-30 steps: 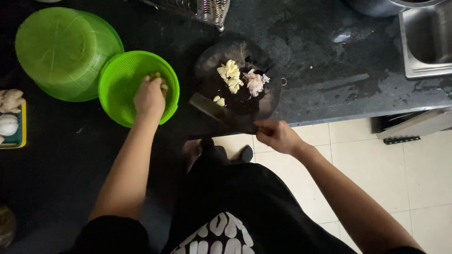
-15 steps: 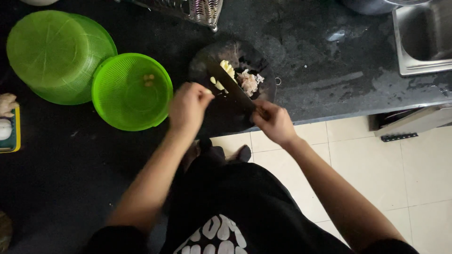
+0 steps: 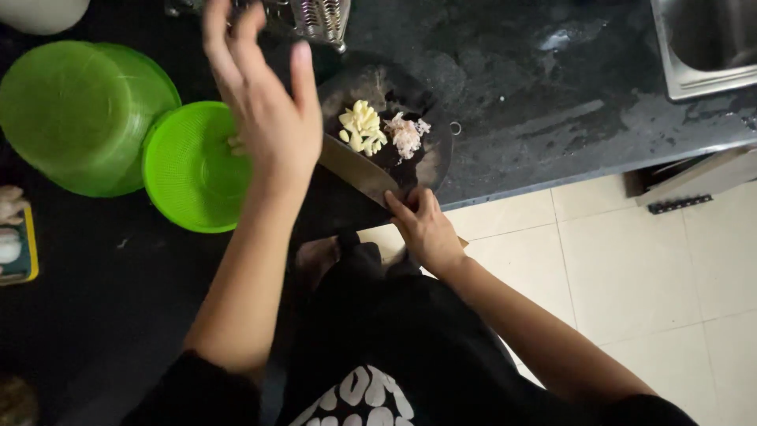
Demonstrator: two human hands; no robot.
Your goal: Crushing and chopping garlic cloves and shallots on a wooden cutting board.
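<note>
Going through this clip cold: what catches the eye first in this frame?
The raised left hand, fingers spread, fills the upper middle, above the dark counter. Behind it at left sit two bright green bowls, the nearer a ribbed strainer. At centre the right hand grips a knife whose blade lies on a round dark board bearing pale cut pieces.

surface: black speckled stone counter | centre: round dark chopping board | left of board: green plastic colander, big green plastic bowl | right of board: steel sink
</note>
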